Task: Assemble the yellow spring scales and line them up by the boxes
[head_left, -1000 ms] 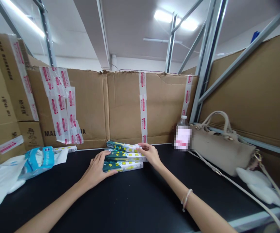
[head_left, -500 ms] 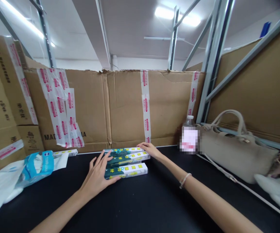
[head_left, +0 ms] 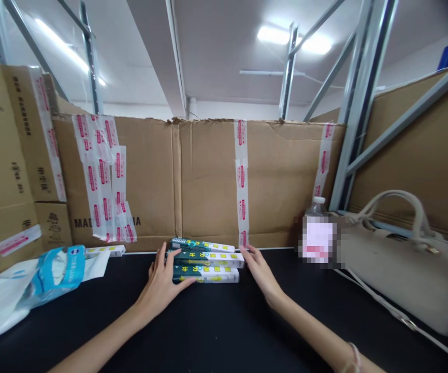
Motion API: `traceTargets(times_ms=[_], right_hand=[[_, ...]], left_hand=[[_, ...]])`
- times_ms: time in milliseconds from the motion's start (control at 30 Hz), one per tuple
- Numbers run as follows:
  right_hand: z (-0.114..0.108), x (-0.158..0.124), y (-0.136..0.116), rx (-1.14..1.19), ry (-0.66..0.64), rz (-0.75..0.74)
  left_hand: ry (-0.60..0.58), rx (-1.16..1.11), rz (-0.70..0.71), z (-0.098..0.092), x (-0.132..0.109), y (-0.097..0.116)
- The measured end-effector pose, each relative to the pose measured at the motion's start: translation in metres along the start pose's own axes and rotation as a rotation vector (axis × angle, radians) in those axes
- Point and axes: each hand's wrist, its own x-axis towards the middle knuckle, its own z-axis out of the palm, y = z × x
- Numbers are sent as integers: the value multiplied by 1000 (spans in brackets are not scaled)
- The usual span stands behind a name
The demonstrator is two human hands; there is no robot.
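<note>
Okay, a blue packet [head_left: 55,274] lies on the desk [head_left: 216,324] by my left hand [head_left: 159,287]. Those open fingers [head_left: 161,259] touch the left ends of three green and white boxes [head_left: 208,260], which lie flat in a close stack. My right hand [head_left: 260,272] is open too, with fingers [head_left: 249,254] at the boxes' right end, not far from a water bottle [head_left: 317,207] and a tan handbag [head_left: 394,264].

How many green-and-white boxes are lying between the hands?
3, in a row on the black table: the back box, the middle box, and the front box, nearest the person. More could be hidden beneath them.
</note>
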Motion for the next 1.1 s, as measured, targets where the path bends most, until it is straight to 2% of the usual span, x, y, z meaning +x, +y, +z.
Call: traceTargets(times_ms=[100,267,533,700,800,933,1100], right_hand=[[6,-19,4,-126,-25,-2],[30,-36,1,-229,-163,-148],[35,-11,8,-280,-177,-271],[32,-9,10,-281,-165,-302],[25,-11,10,-306,-145,-318],[16,-20,17,-383,-101,-295],[14,-37,19,-474,-112,-283]], left_hand=[[-5,-36,-35,3,-1,-3],[12,-83,-60,9,-4,-7],[64,-135,-97,11,7,-17],[82,-113,-75,3,8,-21],[79,-72,12,-7,4,-9],[-25,-7,281,-18,-2,10],[-138,14,447,-21,-4,13]])
